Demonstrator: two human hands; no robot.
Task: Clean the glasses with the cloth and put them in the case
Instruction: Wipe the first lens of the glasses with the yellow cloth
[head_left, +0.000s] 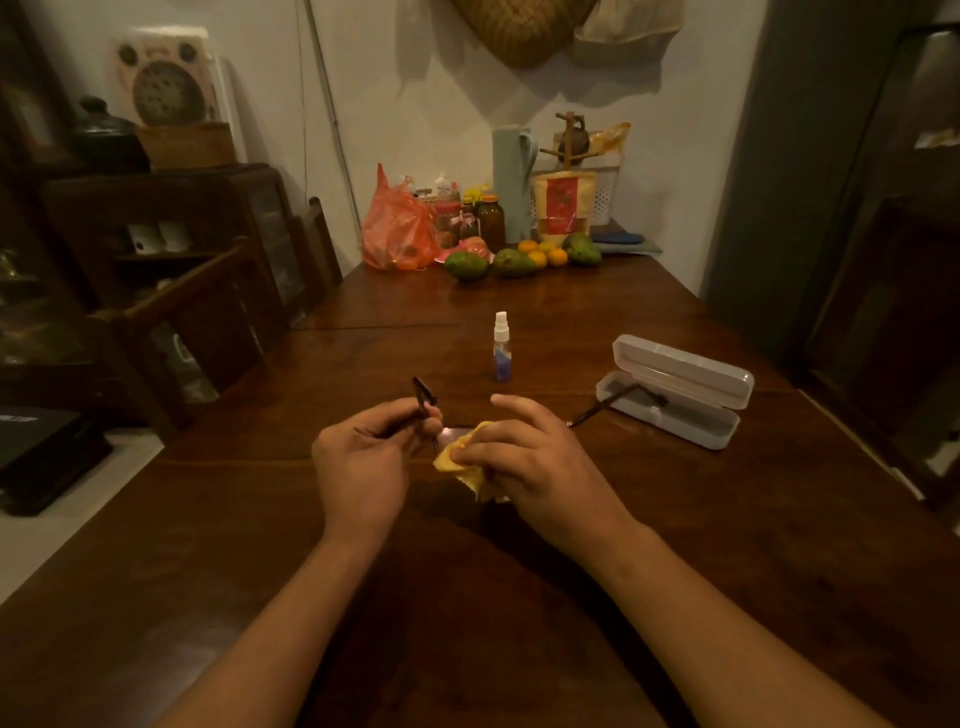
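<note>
The left hand (363, 457) had its grip closed on the glasses (423, 400), fingers and thumb curled round the dark frame near one hinge, with that side's temple sticking up and away from the person. The right hand (524, 457) had its grip pinched on the yellow cloth (457, 461), which was bunched against one lens, while its forefinger stood out straighter than the other fingers. The glasses were held between the two hands, just above the dark wooden surface (467, 597), and only a small part of a lens showed between the fingers. The other temple reached out to the right toward the case (685, 371); whether its tip touched the case could not be told. The case lay open on the surface to the right of the hands, its pale translucent lid tilted back, with something dark and blurred showing through its tray. A small spray bottle (501, 348) with a white top stood upright beyond the hands, apart from them. At the far end of the surface sat an orange plastic bag (395, 228), green avocados (467, 265), oranges (545, 254) and a pale pitcher (511, 176)
</note>
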